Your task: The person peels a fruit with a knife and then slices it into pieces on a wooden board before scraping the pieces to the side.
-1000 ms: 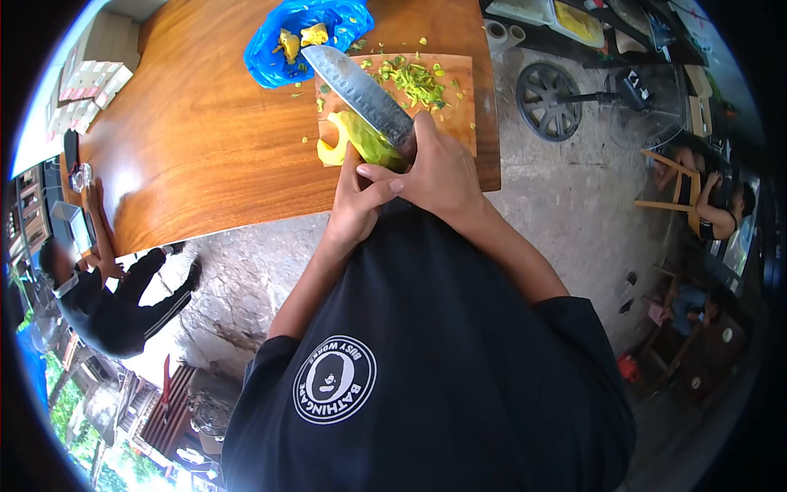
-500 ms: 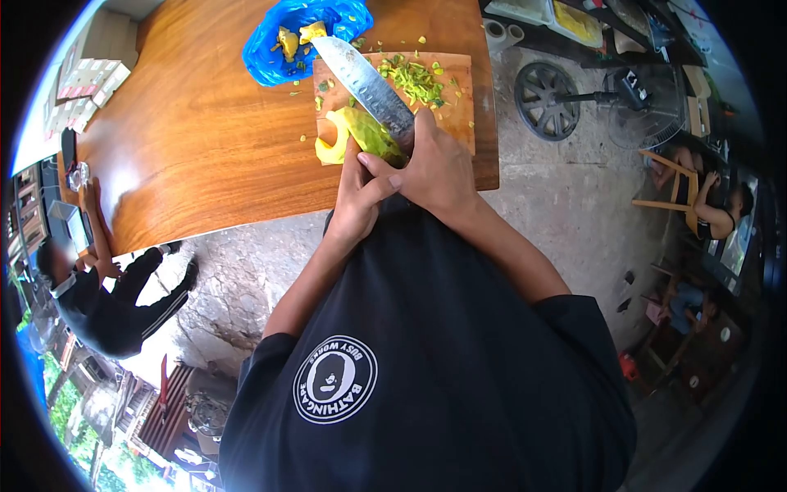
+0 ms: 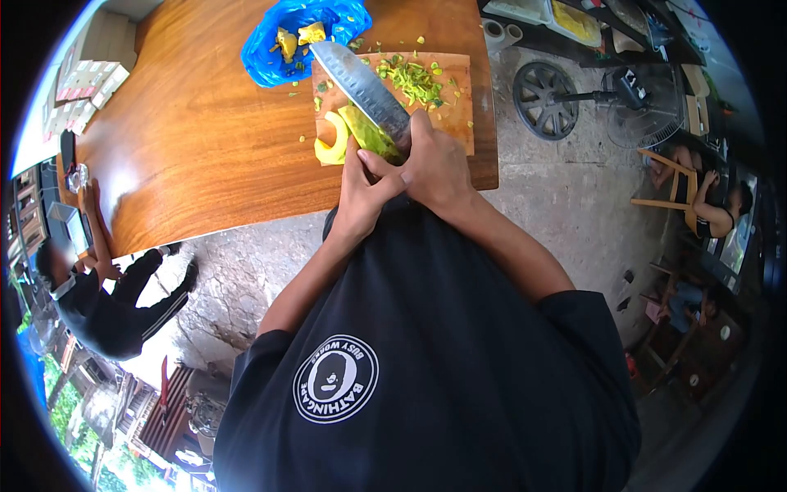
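Observation:
My right hand (image 3: 440,164) is wrapped round the handle of a large kitchen knife (image 3: 361,88), whose broad blade slants up and left across the cutting board (image 3: 455,123). Pinched in my left hand (image 3: 366,197) is a piece of squash (image 3: 366,134) with yellow flesh and green patches of skin. The blade lies along the right side of this piece; its exact contact is hidden by my fingers. A curved yellow squash piece (image 3: 330,146) rests at the board's left edge. Green and yellow peelings (image 3: 416,84) are heaped beyond the knife.
A blue plastic bag (image 3: 261,59) with yellow scraps sits beyond the board on the wooden table (image 3: 197,123). Stacked boxes (image 3: 94,70) stand at the far left. One person (image 3: 106,307) is at the table's left side; another person (image 3: 717,217) sits at right, near a fan (image 3: 643,102).
The knife blade has tilted and shifted slightly left and down against the squash piece. Both hands keep their grip in nearly the same place.

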`<state>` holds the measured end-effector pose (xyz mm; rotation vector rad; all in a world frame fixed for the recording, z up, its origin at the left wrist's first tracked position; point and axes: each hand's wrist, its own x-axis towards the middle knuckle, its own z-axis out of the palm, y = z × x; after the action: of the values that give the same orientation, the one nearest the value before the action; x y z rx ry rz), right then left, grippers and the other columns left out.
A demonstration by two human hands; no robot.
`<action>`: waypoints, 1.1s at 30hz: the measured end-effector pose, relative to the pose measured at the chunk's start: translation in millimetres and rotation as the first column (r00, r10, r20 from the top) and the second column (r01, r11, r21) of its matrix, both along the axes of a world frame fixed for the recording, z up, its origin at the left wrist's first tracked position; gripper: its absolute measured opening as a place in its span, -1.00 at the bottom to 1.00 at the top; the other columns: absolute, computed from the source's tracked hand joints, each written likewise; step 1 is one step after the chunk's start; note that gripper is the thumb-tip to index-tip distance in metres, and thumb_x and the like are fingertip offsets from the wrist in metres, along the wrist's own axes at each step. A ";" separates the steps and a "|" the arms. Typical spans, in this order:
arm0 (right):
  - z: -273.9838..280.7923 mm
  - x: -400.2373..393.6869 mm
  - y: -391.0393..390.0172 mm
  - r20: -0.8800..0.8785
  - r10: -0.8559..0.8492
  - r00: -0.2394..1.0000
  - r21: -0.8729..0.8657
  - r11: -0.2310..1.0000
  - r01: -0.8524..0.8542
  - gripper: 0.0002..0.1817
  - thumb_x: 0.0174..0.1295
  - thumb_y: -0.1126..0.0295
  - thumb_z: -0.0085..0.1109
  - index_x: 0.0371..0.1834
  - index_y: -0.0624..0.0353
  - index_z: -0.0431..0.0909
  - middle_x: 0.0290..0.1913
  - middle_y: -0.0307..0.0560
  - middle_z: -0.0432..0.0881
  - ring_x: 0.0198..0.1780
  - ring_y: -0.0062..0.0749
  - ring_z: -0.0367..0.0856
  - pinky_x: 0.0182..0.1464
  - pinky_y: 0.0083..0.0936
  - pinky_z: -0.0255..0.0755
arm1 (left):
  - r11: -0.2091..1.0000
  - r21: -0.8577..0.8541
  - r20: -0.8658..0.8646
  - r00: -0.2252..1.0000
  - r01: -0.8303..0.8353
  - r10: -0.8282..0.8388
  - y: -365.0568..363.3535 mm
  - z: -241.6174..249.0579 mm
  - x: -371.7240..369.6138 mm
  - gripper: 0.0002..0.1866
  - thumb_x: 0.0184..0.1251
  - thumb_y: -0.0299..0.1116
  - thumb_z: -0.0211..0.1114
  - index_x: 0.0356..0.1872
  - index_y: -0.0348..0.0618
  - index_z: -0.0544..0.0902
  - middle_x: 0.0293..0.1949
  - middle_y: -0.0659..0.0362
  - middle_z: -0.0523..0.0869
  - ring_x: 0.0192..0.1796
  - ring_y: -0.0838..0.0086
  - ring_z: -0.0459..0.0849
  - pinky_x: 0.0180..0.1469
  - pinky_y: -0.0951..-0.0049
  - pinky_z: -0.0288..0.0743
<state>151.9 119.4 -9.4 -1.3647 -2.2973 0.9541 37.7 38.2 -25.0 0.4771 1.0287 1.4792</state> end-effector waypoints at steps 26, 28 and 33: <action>2.0 -1.0 1.8 0.019 -0.074 0.997 -0.140 0.987 0.076 -0.16 0.09 -0.26 0.48 -0.11 0.44 0.45 -0.44 0.22 0.72 -0.35 0.12 0.79 -0.26 -0.08 0.65 | 0.997 -0.082 0.132 0.991 0.012 -0.001 1.5 -6.8 -1.6 -0.32 0.13 -0.55 0.52 0.24 -0.29 0.33 0.09 0.09 0.57 0.12 0.42 0.63 0.22 0.34 0.57; 2.8 -0.7 3.0 0.029 -0.065 0.997 -0.099 0.993 0.068 -0.14 0.08 -0.26 0.51 -0.10 0.46 0.44 -0.45 0.23 0.71 -0.41 0.09 0.78 -0.31 -0.12 0.64 | 0.997 -0.068 0.053 0.998 0.030 -0.026 -0.2 -13.9 -3.7 -0.28 0.12 -0.53 0.54 0.26 -0.29 0.32 0.11 0.07 0.57 0.15 0.40 0.63 0.23 0.33 0.57; 8.3 -3.6 3.1 0.013 -0.092 0.996 -0.061 0.994 0.092 -0.17 0.06 -0.25 0.52 -0.16 0.41 0.43 -0.42 0.22 0.73 -0.38 0.11 0.80 -0.29 -0.11 0.66 | 0.999 0.006 -0.112 0.993 0.033 -0.032 2.2 -2.5 -0.6 -0.17 0.09 -0.45 0.59 0.34 -0.32 0.27 0.16 0.01 0.55 0.22 0.34 0.62 0.25 0.33 0.58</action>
<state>148.3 122.5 -1.1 -1.4903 -2.2083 0.9984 37.1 40.4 -27.5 0.5858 1.0983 1.4408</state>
